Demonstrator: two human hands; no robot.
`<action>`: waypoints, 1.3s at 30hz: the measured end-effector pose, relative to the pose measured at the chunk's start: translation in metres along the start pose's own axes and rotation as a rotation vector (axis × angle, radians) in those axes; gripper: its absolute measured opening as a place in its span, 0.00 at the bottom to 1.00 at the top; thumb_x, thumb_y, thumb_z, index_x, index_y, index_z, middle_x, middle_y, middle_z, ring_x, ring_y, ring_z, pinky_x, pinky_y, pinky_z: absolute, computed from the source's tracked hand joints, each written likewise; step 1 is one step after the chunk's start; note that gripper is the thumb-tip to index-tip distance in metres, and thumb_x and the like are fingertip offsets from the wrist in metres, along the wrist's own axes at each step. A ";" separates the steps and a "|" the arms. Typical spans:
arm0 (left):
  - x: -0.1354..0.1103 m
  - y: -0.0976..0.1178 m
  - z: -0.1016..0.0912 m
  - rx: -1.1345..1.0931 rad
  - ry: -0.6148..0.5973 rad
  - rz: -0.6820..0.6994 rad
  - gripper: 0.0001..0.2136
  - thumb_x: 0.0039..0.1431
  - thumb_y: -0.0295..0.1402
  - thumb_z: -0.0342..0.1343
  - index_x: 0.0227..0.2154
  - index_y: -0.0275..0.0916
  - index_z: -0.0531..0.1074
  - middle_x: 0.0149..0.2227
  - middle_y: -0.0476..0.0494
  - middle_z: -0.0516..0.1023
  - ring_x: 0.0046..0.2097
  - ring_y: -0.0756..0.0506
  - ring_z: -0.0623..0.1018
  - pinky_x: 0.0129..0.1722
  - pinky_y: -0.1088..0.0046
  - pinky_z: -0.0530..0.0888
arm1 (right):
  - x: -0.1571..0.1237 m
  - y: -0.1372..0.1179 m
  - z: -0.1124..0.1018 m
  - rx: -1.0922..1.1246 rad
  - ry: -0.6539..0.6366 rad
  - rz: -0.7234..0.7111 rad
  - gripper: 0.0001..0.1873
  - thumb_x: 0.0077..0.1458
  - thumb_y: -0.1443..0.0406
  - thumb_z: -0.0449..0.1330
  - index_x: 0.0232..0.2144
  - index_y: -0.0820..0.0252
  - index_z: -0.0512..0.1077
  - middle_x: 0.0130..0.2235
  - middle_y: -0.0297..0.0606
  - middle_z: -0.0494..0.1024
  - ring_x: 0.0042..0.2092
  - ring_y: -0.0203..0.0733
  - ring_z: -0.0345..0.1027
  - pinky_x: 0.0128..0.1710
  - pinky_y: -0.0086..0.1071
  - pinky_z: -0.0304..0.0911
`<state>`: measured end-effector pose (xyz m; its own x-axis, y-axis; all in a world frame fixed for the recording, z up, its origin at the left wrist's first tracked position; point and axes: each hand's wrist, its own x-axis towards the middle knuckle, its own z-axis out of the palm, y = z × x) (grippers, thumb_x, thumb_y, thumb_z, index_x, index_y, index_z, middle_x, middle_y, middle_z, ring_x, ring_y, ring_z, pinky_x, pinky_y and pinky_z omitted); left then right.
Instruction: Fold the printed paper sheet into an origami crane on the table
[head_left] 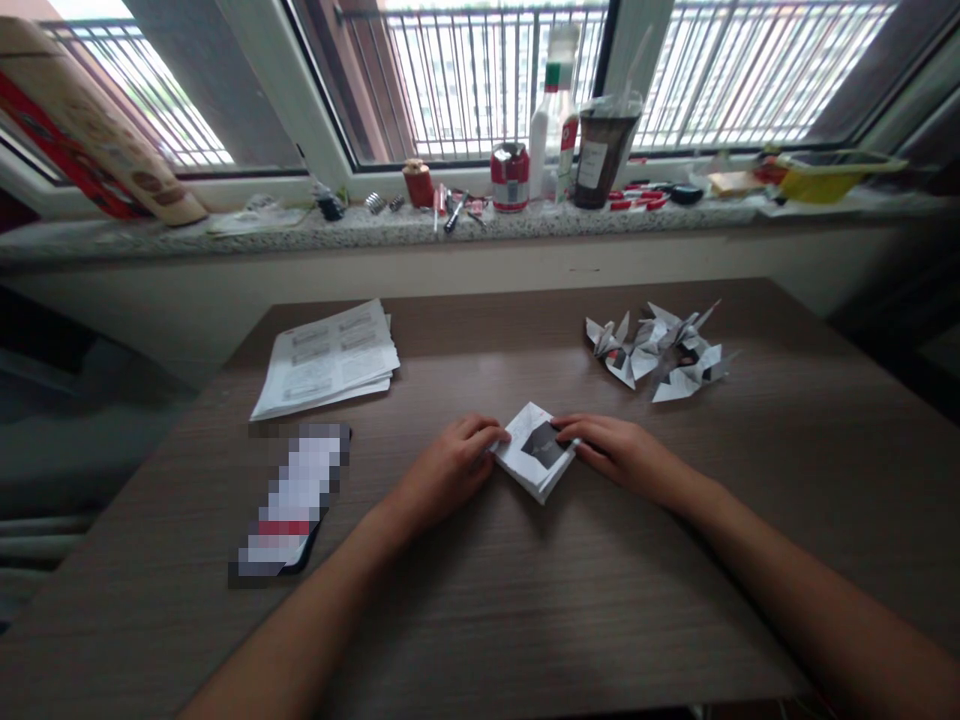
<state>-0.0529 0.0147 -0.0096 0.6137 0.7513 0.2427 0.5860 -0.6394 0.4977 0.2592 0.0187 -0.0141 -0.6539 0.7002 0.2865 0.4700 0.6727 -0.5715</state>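
Pinching a flat, layered paper diamond (537, 452) at opposite corners: left hand (457, 462) and right hand (616, 450).

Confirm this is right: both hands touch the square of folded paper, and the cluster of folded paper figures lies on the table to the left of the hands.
Not quite: the head view shows the folded paper figures on the table to the right of the hands. The left hand and right hand do touch the folded paper.

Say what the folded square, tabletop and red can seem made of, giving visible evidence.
Folded square: matte printed paper; thin layered edges. Tabletop: wood or laminate, satin; fine grain lines. Red can: probably painted metal, some sheen; silvery band.
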 end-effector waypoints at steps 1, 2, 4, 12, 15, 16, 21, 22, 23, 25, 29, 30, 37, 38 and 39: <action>0.000 0.000 0.000 0.024 -0.014 0.007 0.19 0.61 0.17 0.54 0.53 0.40 0.74 0.54 0.39 0.77 0.55 0.39 0.76 0.57 0.55 0.75 | 0.000 0.000 0.000 -0.005 -0.015 0.002 0.14 0.70 0.69 0.54 0.54 0.55 0.74 0.61 0.44 0.77 0.62 0.45 0.72 0.60 0.44 0.70; -0.001 0.000 -0.001 0.048 -0.028 0.013 0.20 0.61 0.17 0.55 0.53 0.40 0.73 0.54 0.39 0.77 0.55 0.39 0.76 0.57 0.54 0.75 | 0.000 0.000 -0.001 -0.008 -0.030 0.003 0.15 0.70 0.69 0.54 0.54 0.55 0.74 0.61 0.44 0.76 0.62 0.45 0.72 0.60 0.44 0.70; -0.001 0.001 -0.002 0.087 -0.051 0.028 0.21 0.60 0.18 0.56 0.54 0.41 0.73 0.55 0.39 0.77 0.56 0.38 0.75 0.57 0.53 0.75 | -0.001 0.000 -0.001 -0.012 -0.056 0.004 0.15 0.70 0.70 0.55 0.54 0.54 0.74 0.62 0.44 0.76 0.62 0.45 0.71 0.61 0.44 0.70; -0.001 0.005 0.001 0.152 -0.068 0.036 0.11 0.69 0.29 0.57 0.52 0.41 0.73 0.60 0.39 0.75 0.60 0.36 0.74 0.59 0.50 0.73 | -0.003 -0.003 -0.003 -0.070 -0.122 -0.014 0.19 0.66 0.71 0.57 0.56 0.53 0.74 0.65 0.43 0.73 0.65 0.47 0.69 0.63 0.46 0.68; 0.000 0.007 0.003 0.165 -0.070 0.027 0.13 0.68 0.29 0.59 0.54 0.41 0.72 0.62 0.39 0.74 0.61 0.36 0.73 0.60 0.50 0.72 | -0.002 -0.004 -0.001 -0.098 -0.099 -0.015 0.16 0.69 0.67 0.57 0.56 0.53 0.75 0.64 0.43 0.74 0.64 0.48 0.70 0.63 0.48 0.69; 0.000 0.007 0.003 0.170 -0.070 0.028 0.14 0.68 0.29 0.59 0.55 0.41 0.72 0.62 0.39 0.74 0.61 0.37 0.73 0.60 0.50 0.72 | -0.002 -0.004 0.000 -0.107 -0.093 -0.016 0.15 0.69 0.66 0.57 0.55 0.53 0.75 0.64 0.44 0.74 0.64 0.48 0.70 0.63 0.48 0.68; -0.002 0.010 0.002 0.231 -0.078 0.057 0.21 0.69 0.35 0.59 0.63 0.47 0.69 0.62 0.38 0.72 0.61 0.36 0.72 0.61 0.49 0.72 | -0.001 -0.002 0.004 -0.143 -0.065 -0.037 0.16 0.70 0.67 0.56 0.56 0.55 0.75 0.64 0.44 0.74 0.66 0.48 0.68 0.66 0.49 0.65; -0.002 0.010 0.001 0.234 -0.087 0.070 0.21 0.70 0.37 0.59 0.64 0.48 0.70 0.64 0.38 0.71 0.63 0.35 0.71 0.62 0.48 0.70 | -0.001 -0.002 0.005 -0.151 -0.061 -0.038 0.16 0.70 0.68 0.56 0.56 0.55 0.75 0.64 0.43 0.74 0.66 0.48 0.67 0.66 0.49 0.65; -0.002 0.010 0.001 0.231 -0.103 0.087 0.21 0.70 0.39 0.58 0.64 0.47 0.69 0.66 0.38 0.69 0.65 0.35 0.70 0.64 0.48 0.69 | -0.001 -0.001 0.005 -0.158 -0.058 -0.040 0.16 0.70 0.69 0.55 0.56 0.55 0.75 0.64 0.43 0.74 0.66 0.48 0.67 0.66 0.50 0.65; -0.001 0.010 -0.001 0.218 -0.152 0.127 0.22 0.71 0.42 0.57 0.65 0.46 0.68 0.70 0.39 0.65 0.69 0.36 0.66 0.69 0.48 0.63 | -0.001 0.000 0.005 -0.173 -0.057 -0.043 0.17 0.70 0.69 0.55 0.56 0.56 0.75 0.64 0.43 0.74 0.67 0.49 0.66 0.66 0.50 0.66; 0.000 0.015 0.000 0.207 -0.208 0.155 0.24 0.72 0.46 0.55 0.66 0.47 0.67 0.70 0.40 0.65 0.72 0.37 0.63 0.72 0.50 0.59 | 0.001 0.000 0.005 -0.220 -0.034 -0.032 0.16 0.70 0.68 0.54 0.55 0.57 0.76 0.63 0.44 0.76 0.66 0.50 0.67 0.66 0.53 0.65; 0.000 0.017 0.002 0.209 -0.209 0.152 0.24 0.73 0.47 0.54 0.67 0.47 0.67 0.70 0.40 0.66 0.72 0.37 0.62 0.72 0.49 0.59 | 0.002 -0.001 0.006 -0.238 -0.021 -0.027 0.16 0.71 0.67 0.54 0.56 0.57 0.75 0.63 0.44 0.76 0.66 0.51 0.67 0.66 0.54 0.65; -0.001 0.030 0.012 0.257 -0.197 0.125 0.24 0.77 0.46 0.47 0.69 0.47 0.63 0.68 0.37 0.66 0.69 0.35 0.66 0.67 0.51 0.66 | 0.009 -0.015 0.025 -0.385 0.025 0.009 0.26 0.73 0.62 0.51 0.70 0.61 0.62 0.70 0.49 0.65 0.72 0.50 0.57 0.71 0.52 0.56; 0.000 0.031 0.012 0.261 -0.194 0.127 0.23 0.77 0.45 0.46 0.69 0.47 0.64 0.68 0.38 0.67 0.68 0.35 0.67 0.66 0.51 0.67 | 0.009 -0.017 0.028 -0.401 0.007 0.019 0.28 0.73 0.61 0.51 0.71 0.62 0.60 0.71 0.49 0.63 0.73 0.50 0.54 0.72 0.51 0.55; 0.000 0.032 0.012 0.262 -0.194 0.126 0.22 0.77 0.44 0.46 0.69 0.47 0.64 0.68 0.38 0.67 0.67 0.36 0.68 0.66 0.52 0.68 | 0.009 -0.017 0.031 -0.415 -0.014 0.032 0.29 0.73 0.60 0.51 0.72 0.62 0.58 0.72 0.49 0.61 0.73 0.50 0.53 0.72 0.51 0.53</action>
<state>-0.0278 -0.0076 -0.0042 0.7646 0.6345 0.1132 0.5993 -0.7646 0.2371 0.2267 0.0061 -0.0261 -0.6417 0.7209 0.2618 0.6872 0.6920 -0.2210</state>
